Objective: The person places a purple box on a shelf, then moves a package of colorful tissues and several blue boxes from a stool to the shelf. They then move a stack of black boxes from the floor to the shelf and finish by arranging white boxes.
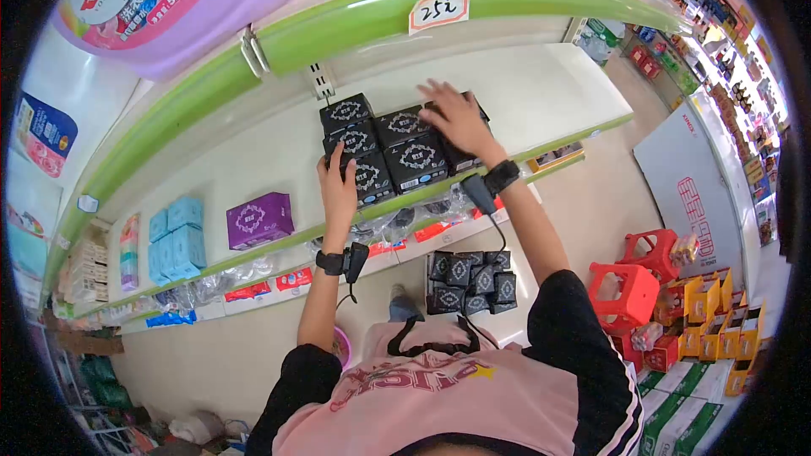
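On the white shelf stands a group of black boxes (416, 163) with silver patterns, set side by side in rows. My left hand (338, 186) lies against the left side of the group, its fingers apart on the front-left box (372, 176). My right hand (459, 118) is spread over the boxes at the group's right end, fingers stretched out, partly covering them. More black packs (469, 280) lie in a container below the shelf, in front of my body.
A purple box (260, 219) and light blue packs (177, 241) stand farther left on the shelf. A green shelf edge (355, 13) runs above. Red stools (623, 294) and yellow boxes (705, 304) are at the right. A large purple bottle (194, 0) is at the upper left.
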The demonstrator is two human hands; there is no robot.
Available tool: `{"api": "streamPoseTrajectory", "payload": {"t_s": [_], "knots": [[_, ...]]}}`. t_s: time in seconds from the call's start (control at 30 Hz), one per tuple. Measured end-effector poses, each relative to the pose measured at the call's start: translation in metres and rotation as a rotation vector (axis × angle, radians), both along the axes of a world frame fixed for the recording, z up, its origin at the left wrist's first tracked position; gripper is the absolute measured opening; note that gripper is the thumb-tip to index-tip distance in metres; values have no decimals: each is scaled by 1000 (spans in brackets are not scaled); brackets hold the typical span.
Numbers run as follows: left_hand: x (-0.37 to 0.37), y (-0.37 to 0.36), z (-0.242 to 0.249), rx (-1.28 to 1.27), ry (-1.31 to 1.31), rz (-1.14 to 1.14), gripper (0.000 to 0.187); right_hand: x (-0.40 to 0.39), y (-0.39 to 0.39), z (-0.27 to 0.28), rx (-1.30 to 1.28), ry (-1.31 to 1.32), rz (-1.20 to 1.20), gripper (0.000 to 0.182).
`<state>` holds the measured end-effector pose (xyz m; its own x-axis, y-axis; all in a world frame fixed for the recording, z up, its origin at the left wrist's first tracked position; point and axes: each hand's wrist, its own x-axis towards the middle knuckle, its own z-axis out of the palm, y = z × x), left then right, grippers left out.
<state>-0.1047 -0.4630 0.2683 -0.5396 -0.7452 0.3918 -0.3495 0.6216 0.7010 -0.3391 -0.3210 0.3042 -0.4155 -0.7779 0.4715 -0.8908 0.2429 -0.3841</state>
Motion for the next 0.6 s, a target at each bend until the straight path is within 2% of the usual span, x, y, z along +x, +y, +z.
{"api": "streamPoseTrajectory", "payload": {"t_s": [0.07,0.13,0.17,0.27,0.4,0.6], "knots": [[1,1,0,13,58,-54,41,-25,8,-8,129,-17,-219,52],[2,1,-2,13,28,-34,41,-44,15,-24,145,-117,-234,51],[1,-1,-3,8,37,-39,41,-51,16,-32,125,-131,-109,50],[-3,3,-1,6,38,-37,41,-48,19,-38,-28,-238,-20,47],[-1,4,0,-38,22,-35,41,-43,17,-40,-64,-181,-53,44],[-2,1,0,18,24,-48,42,-33,24,-26,-49,-167,-82,49]]}}
